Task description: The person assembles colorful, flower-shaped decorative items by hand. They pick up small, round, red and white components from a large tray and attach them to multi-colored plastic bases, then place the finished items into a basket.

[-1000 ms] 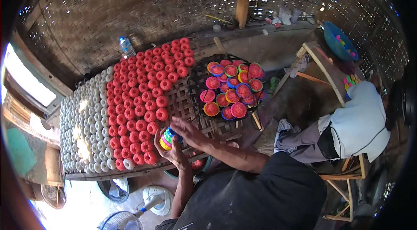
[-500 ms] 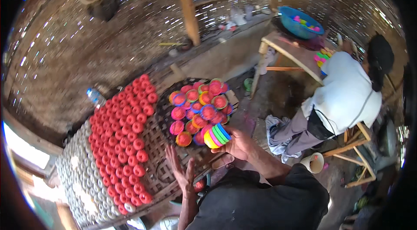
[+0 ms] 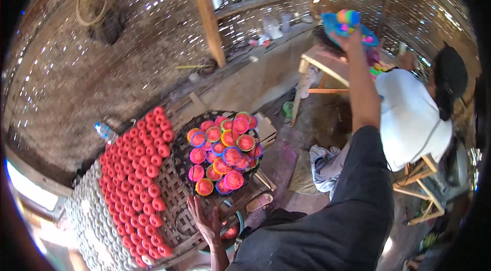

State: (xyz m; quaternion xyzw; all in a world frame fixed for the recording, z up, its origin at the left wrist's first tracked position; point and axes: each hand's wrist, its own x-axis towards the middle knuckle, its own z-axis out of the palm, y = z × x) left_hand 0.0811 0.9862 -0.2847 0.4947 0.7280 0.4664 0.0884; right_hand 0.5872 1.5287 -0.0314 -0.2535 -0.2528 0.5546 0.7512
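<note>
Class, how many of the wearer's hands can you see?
2: the left hand rests flat on the woven rack; the right hand, raised, holds coloured cups at the blue basin.

Left hand [image 3: 207, 222] low, flat, fingers spread — right hand [image 3: 353, 36] raised high, arm outstretched.

Long woven bamboo rack [image 3: 176, 204] along the wall, loaded with rows of red-filled cups [image 3: 138, 168] and, on the window side of these, rows of pale empty cups [image 3: 94, 220]. Just right of the red rows, partly over the rack's edge, a round dark basket tray [image 3: 179, 151] of bright cups with pink filling [image 3: 225, 156]. Beyond the red rows, at the rack's far end, a clear plastic bottle [image 3: 106, 132] lying on its side.
</note>
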